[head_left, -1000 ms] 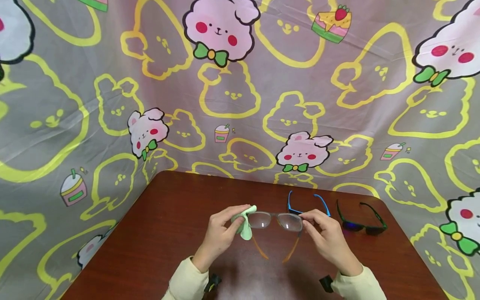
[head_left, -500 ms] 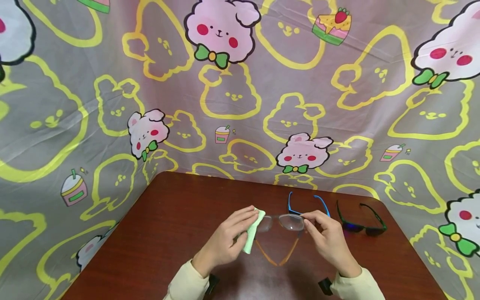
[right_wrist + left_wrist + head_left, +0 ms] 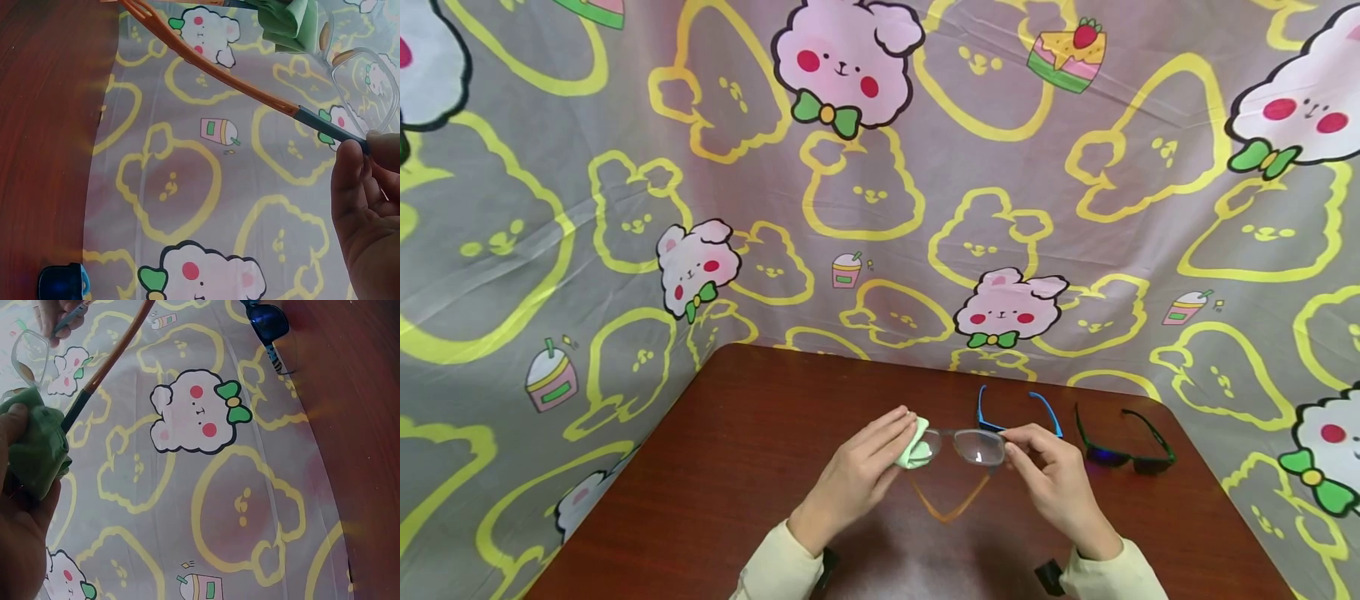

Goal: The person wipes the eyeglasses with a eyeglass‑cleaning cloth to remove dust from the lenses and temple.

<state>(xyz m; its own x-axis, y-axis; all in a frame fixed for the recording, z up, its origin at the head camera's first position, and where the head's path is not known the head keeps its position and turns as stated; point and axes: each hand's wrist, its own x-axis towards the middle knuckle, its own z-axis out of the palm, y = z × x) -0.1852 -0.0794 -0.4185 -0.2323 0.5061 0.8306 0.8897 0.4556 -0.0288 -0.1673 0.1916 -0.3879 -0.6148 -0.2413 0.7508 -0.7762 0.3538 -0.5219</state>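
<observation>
Clear-framed eyeglasses [image 3: 980, 447] with orange temples [image 3: 237, 81] are held up above the table, lenses facing away and temples toward me. My right hand [image 3: 1054, 468] pinches the frame's right corner near the hinge between thumb and fingers. A light green cloth [image 3: 914, 448] is folded over the outer part of the left lens. My left hand [image 3: 857, 468] holds that cloth, and in the left wrist view the thumb presses on the green fabric [image 3: 37, 447]. The left hinge is hidden by cloth and hand.
Blue-framed glasses [image 3: 1045, 411] lie behind my right hand, temples pointing back. Dark sunglasses [image 3: 1108, 457] lie to their right. The brown table [image 3: 730, 450] meets a cartoon-printed curtain [image 3: 775, 192] at the back and sides. A black wrist device [image 3: 1050, 577] sits under the right sleeve.
My left hand has brought the cloth from the frame's left edge over the left lens, and the cloth is now bunched closer there. The right hand keeps its pinch; the orange temple tips have come together.
</observation>
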